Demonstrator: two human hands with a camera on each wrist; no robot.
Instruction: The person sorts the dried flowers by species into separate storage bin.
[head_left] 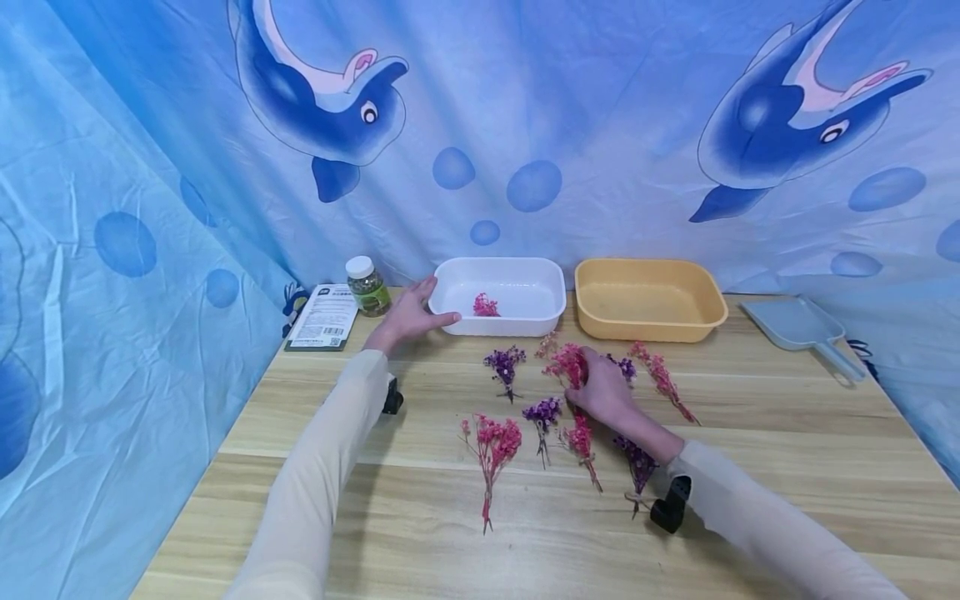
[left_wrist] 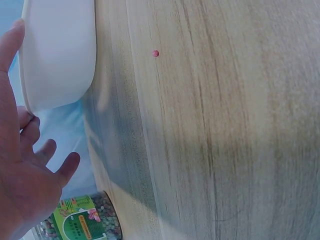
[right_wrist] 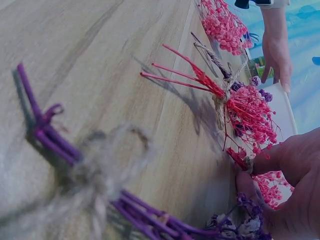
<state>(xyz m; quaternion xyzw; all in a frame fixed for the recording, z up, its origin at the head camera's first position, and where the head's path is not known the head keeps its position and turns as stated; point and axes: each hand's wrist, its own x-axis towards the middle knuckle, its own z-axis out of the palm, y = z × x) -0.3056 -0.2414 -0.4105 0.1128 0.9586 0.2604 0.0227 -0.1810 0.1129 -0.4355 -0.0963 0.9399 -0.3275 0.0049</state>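
My left hand (head_left: 411, 315) holds the left front corner of a white plastic basin (head_left: 501, 326); in the left wrist view the thumb is on the rim and other fingers spread near the corner. A small pink dried-flower bunch (head_left: 486, 306) lies inside the basin. My right hand (head_left: 602, 388) pinches the stems of a pink dried-flower bunch (head_left: 567, 364) between thumb and finger. Below that hand lies another twine-tied pink bunch (right_wrist: 252, 112), and close to the right wrist a purple bunch (head_left: 637, 463). Part of the held bunch is hidden by the hand.
Several other bunches lie on the wooden table, among them a large pink one (head_left: 495, 444), a purple one (head_left: 505, 367) and a pink sprig (head_left: 663, 379). A yellow basin (head_left: 651, 332), dustpan (head_left: 797, 322), jar (head_left: 370, 288) and printed packet (head_left: 324, 317) stand or lie along the back.
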